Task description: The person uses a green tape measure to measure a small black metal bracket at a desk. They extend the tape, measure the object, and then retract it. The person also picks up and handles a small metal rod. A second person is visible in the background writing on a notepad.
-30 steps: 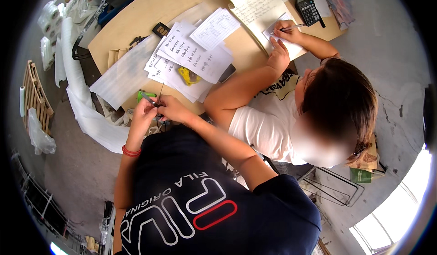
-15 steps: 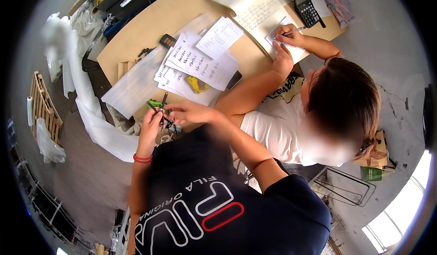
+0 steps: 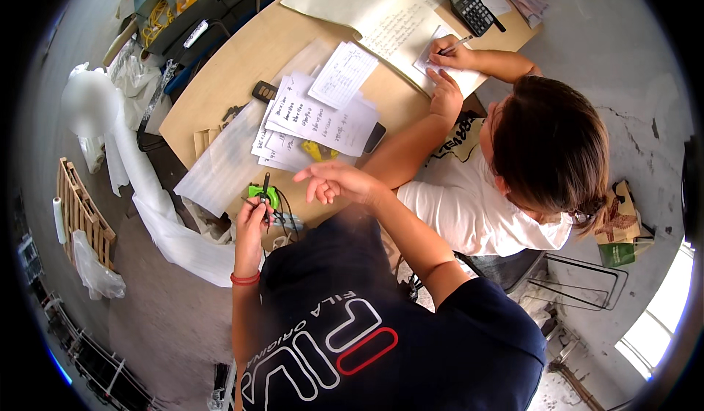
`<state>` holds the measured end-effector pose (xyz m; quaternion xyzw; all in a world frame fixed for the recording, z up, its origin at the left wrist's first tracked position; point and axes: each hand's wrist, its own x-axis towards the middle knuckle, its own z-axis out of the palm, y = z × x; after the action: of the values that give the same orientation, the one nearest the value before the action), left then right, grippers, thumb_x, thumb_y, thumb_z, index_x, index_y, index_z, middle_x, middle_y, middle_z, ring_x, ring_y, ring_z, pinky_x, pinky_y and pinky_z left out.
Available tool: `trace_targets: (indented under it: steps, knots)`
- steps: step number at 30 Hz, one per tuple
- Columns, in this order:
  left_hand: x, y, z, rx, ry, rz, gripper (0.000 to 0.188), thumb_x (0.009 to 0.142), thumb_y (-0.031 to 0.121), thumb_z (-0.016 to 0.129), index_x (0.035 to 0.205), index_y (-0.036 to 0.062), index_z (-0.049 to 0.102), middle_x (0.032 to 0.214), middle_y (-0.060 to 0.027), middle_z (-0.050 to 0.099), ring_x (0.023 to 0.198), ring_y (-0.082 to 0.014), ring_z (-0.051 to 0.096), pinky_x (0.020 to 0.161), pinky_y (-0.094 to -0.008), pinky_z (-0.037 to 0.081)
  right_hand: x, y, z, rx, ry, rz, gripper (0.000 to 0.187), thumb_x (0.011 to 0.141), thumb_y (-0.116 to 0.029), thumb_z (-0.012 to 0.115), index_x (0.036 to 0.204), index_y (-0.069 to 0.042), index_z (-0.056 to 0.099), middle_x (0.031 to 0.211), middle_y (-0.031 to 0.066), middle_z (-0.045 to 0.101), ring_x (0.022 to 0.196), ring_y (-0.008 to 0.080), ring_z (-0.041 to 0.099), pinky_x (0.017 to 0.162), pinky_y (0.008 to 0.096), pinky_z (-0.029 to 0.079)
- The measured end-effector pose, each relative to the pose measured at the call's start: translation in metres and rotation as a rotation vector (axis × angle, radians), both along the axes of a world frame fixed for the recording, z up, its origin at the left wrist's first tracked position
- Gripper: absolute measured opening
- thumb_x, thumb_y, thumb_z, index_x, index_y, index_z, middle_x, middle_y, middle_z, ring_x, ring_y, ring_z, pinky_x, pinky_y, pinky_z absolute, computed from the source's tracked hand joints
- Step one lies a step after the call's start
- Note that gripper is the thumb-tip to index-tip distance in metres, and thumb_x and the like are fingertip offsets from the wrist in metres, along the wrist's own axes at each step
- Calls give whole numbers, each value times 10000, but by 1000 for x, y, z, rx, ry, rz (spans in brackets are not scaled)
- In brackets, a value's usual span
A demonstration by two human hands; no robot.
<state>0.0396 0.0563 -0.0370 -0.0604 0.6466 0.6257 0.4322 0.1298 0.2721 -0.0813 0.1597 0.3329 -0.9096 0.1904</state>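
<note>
My left hand (image 3: pixel 253 224), with a red band at the wrist, is closed at the table's near left edge. Its fingers pinch a slim black piece (image 3: pixel 265 184) that points away from me; its exact kind does not show. Just beyond it sits a bright green object (image 3: pixel 273 198), partly hidden, with a thin dark cord (image 3: pixel 288 206) beside it. My right hand (image 3: pixel 337 181) hovers to the right, near the papers' lower edge, fingers apart and holding nothing.
Handwritten papers (image 3: pixel 312 114) overlap a yellow object (image 3: pixel 314 150) on the wooden table (image 3: pixel 227 66). To the right, a co-worker (image 3: pixel 546 154) writes with a pen beside a calculator (image 3: pixel 471 9). White foam wrap (image 3: pixel 165 220) hangs past the left edge; a wooden pallet (image 3: pixel 77 206) stands farther left.
My right hand has come away from the black piece and moved right, its fingers spreading. My left hand keeps hold of it. The whole view has shifted slightly.
</note>
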Motion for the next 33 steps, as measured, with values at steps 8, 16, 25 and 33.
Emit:
trace_targets:
  steps: [8,16,25,33]
  knots:
    - [2,-1,5,12,5,-7,94,880,98,442,897,36,510,781,-13,511,657,-70,463,599,-192,381,-15,-17,18,-121,118,-17,396,914,-278,384,1192,-1,434,822,113,612,544,77,500,461,175,393]
    - [3,4,6,76,37,41,96,881,98,440,909,35,506,801,-3,510,670,-65,463,602,-194,378,-31,-42,27,-4,107,29,321,895,-217,407,1161,-39,434,784,71,614,538,56,490,456,163,392]
    - [3,-2,4,69,34,45,160,885,107,435,1008,25,496,841,-2,516,717,-76,470,653,-213,389,-42,-64,33,196,58,-63,296,861,-136,408,1146,-58,379,663,9,526,534,55,456,473,176,357]
    - [9,8,19,58,709,-201,147,881,194,431,894,59,488,823,0,521,705,-54,473,605,-208,375,-31,-54,192,483,1012,-311,457,853,-117,468,1269,2,321,762,100,583,685,203,551,637,306,434]
